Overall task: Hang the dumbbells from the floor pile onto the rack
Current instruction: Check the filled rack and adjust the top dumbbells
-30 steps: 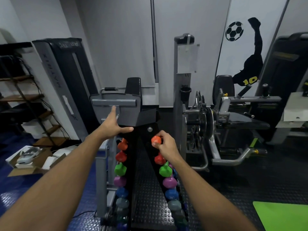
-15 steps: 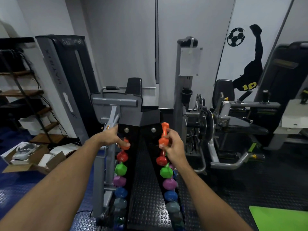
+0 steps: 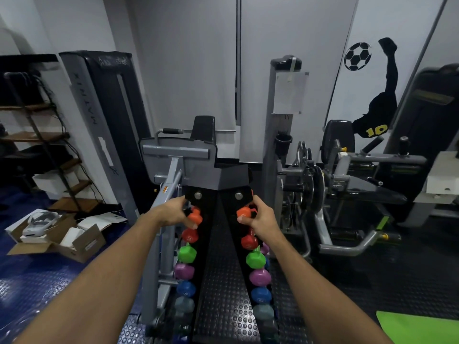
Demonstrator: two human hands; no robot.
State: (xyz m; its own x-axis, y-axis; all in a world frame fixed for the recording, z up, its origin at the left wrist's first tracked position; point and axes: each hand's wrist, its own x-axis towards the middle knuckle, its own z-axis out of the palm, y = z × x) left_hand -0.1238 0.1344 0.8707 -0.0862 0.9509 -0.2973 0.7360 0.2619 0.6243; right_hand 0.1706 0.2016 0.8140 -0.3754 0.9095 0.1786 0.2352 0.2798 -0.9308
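Both hands work at the top of the rack (image 3: 218,181), 1 on each side of its black centre column.

The left hand (image 3: 173,213) is closed around the handle of an orange dumbbell (image 3: 195,216). Its head sits against the rack's left edge in the uppermost slot. The grip is on the handle, probably so the head stays clear to seat in the slot.

The right hand (image 3: 260,218) is clenched on the handle of a second orange dumbbell (image 3: 244,212), held at the matching top slot on the right edge. This 1 appears close to seated; whether it rests in the slot cannot be told.

Below each hand, red, green, purple and blue dumbbells fill the lower slots in order. The matching colours on both sides suggest a paired arrangement, so the 2 orange units belong at the top.

The floor pile is not in view.
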